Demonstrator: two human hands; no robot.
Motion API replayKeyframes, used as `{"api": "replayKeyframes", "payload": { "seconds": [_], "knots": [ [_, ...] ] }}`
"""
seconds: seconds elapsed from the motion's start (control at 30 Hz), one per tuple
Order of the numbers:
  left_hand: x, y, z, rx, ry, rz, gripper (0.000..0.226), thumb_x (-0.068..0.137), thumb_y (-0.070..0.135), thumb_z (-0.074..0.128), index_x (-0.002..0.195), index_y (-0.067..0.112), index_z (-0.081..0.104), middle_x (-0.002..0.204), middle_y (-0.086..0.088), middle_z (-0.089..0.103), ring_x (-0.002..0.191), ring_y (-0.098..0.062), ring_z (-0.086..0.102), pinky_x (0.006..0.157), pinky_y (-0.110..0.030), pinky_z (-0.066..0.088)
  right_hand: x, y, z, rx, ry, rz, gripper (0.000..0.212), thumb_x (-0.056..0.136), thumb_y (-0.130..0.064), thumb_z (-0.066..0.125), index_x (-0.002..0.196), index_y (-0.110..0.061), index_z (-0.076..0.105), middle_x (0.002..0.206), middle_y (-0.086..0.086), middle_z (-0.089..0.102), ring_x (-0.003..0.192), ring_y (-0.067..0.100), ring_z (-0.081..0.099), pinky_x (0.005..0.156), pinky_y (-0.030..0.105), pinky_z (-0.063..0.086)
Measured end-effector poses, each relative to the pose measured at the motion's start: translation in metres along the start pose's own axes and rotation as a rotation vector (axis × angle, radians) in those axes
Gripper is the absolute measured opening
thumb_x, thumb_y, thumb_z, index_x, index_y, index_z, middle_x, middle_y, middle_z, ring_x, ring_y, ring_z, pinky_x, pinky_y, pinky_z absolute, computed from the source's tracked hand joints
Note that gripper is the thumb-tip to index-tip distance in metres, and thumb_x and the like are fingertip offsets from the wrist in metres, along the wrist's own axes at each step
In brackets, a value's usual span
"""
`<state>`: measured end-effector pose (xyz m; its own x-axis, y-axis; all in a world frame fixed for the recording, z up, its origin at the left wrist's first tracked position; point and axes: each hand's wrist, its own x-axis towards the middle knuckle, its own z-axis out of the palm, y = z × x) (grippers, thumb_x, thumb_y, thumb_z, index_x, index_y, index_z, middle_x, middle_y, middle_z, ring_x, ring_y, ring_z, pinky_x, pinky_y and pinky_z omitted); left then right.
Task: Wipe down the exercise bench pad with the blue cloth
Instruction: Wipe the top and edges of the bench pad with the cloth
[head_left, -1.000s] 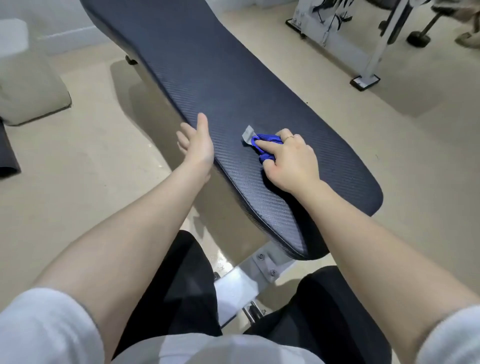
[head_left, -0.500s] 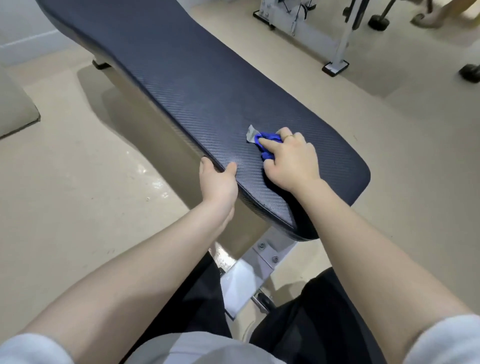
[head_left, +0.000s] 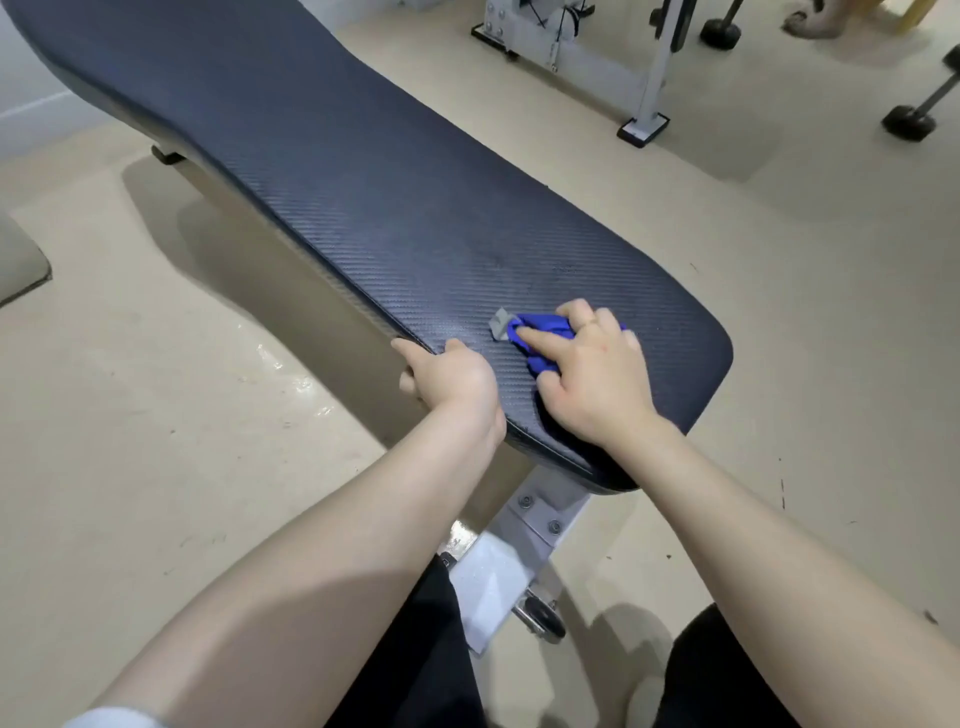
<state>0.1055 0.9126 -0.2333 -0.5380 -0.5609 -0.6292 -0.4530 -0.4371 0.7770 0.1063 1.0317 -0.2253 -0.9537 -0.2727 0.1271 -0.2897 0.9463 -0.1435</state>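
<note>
**Soft cloth bunched on the near end of the pad**

Landmark, the bench pad (head_left: 363, 197): at its near left edge the left hand (head_left: 452, 376) curls over the rim, steadying it; just beyond, the right hand (head_left: 587, 374) presses the blue cloth (head_left: 540, 332) down, fingers partly curled on it; the cloth looks light, limp, best held wadded under fingertips; the textured pad seems firm

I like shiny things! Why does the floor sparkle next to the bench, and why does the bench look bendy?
Head view: light glares off a glossy patch of floor left of the bench pad; the wide-angle lens bows the pad's edges; the left hand and the right hand on the blue cloth look sharp.
</note>
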Motion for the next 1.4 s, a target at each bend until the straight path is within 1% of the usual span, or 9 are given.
{"api": "replayKeyframes", "payload": {
  "seconds": [0.1, 0.23, 0.3, 0.53, 0.73, 0.97, 1.2, 1.3, 1.4],
  "knots": [
    [-0.005, 0.002, 0.012, 0.039, 0.108, -0.004, 0.060, 0.098, 0.020, 0.038, 0.151, 0.023, 0.010, 0.151, -0.007, 0.020, 0.134, -0.031, 0.030, 0.110, -0.036, 0.025, -0.004, 0.015, -0.003, 0.051, -0.036, -0.129, 0.056, 0.077, -0.043, 0.027, 0.123, -0.040, 0.058, 0.119, 0.005, 0.052, 0.099, 0.030, 0.047, 0.080, 0.038, 0.038],
    [-0.002, -0.007, 0.018, 0.038, 0.152, 0.091, 0.059, 0.096, 0.020, 0.035, 0.150, 0.019, 0.012, 0.149, -0.008, 0.021, 0.122, -0.031, 0.045, 0.101, -0.034, 0.034, 0.073, 0.053, 0.003, -0.016, 0.013, 0.115, 0.041, 0.088, -0.031, 0.043, 0.126, -0.041, 0.054, 0.128, 0.006, 0.047, 0.112, 0.031, 0.044, 0.092, 0.041, 0.038],
    [-0.003, -0.007, 0.020, 0.038, 0.178, 0.108, 0.058, 0.095, 0.020, 0.035, 0.150, 0.017, 0.015, 0.149, -0.010, 0.022, 0.120, -0.031, 0.047, 0.099, -0.032, 0.034, 0.082, 0.057, 0.005, -0.019, -0.005, 0.132, 0.040, 0.089, -0.029, 0.045, 0.126, -0.041, 0.054, 0.129, 0.006, 0.046, 0.114, 0.031, 0.042, 0.094, 0.041, 0.037],
    [-0.007, -0.003, 0.024, 0.056, 0.265, 0.108, 0.064, 0.089, 0.033, 0.042, 0.148, 0.018, 0.023, 0.148, -0.010, 0.029, 0.123, -0.031, 0.047, 0.102, -0.034, 0.035, 0.008, 0.064, -0.005, 0.097, -0.062, -0.320, 0.050, 0.075, -0.040, 0.035, 0.117, -0.037, 0.063, 0.111, 0.004, 0.059, 0.088, 0.030, 0.051, 0.078, 0.037, 0.039],
    [0.001, -0.009, 0.027, 0.084, 0.327, 0.149, 0.064, 0.084, 0.040, 0.041, 0.143, 0.018, 0.032, 0.144, -0.011, 0.036, 0.121, -0.032, 0.049, 0.103, -0.040, 0.038, 0.096, 0.109, 0.000, 0.012, -0.040, -0.066, 0.043, 0.086, -0.029, 0.044, 0.126, -0.044, 0.054, 0.126, 0.007, 0.049, 0.113, 0.031, 0.043, 0.093, 0.040, 0.037],
    [-0.003, -0.004, 0.028, 0.128, 0.368, 0.156, 0.073, 0.073, 0.052, 0.041, 0.136, 0.014, 0.040, 0.135, -0.014, 0.048, 0.119, -0.034, 0.051, 0.103, -0.044, 0.041, 0.021, 0.157, -0.018, 0.150, -0.137, -0.524, 0.047, 0.071, -0.031, 0.041, 0.108, -0.031, 0.070, 0.104, 0.007, 0.063, 0.078, 0.033, 0.055, 0.073, 0.038, 0.047],
    [-0.005, -0.003, 0.027, 0.030, 0.343, 0.200, 0.070, 0.079, 0.049, 0.043, 0.137, 0.011, 0.038, 0.134, -0.010, 0.052, 0.119, -0.031, 0.052, 0.102, -0.039, 0.041, 0.063, 0.146, -0.011, 0.078, -0.041, -0.252, 0.054, 0.074, -0.034, 0.034, 0.120, -0.042, 0.059, 0.121, 0.005, 0.054, 0.106, 0.033, 0.048, 0.090, 0.039, 0.039],
    [-0.012, -0.021, 0.015, -0.085, 0.316, 0.202, 0.059, 0.090, 0.034, 0.038, 0.142, 0.008, 0.029, 0.138, -0.011, 0.048, 0.122, -0.029, 0.049, 0.097, -0.032, 0.040, 0.021, 0.155, -0.017, 0.146, -0.081, -0.384, 0.058, 0.069, -0.035, 0.030, 0.115, -0.036, 0.065, 0.115, 0.007, 0.057, 0.096, 0.034, 0.051, 0.084, 0.040, 0.044],
    [-0.032, -0.055, 0.003, -0.179, 0.351, 0.134, 0.051, 0.096, 0.028, 0.028, 0.141, 0.006, 0.032, 0.147, -0.011, 0.040, 0.136, -0.028, 0.036, 0.112, -0.036, 0.028, -0.002, 0.168, -0.021, 0.200, -0.101, -0.499, 0.057, 0.066, -0.034, 0.032, 0.110, -0.032, 0.069, 0.106, 0.008, 0.061, 0.085, 0.034, 0.054, 0.076, 0.039, 0.048]
  ]
}}
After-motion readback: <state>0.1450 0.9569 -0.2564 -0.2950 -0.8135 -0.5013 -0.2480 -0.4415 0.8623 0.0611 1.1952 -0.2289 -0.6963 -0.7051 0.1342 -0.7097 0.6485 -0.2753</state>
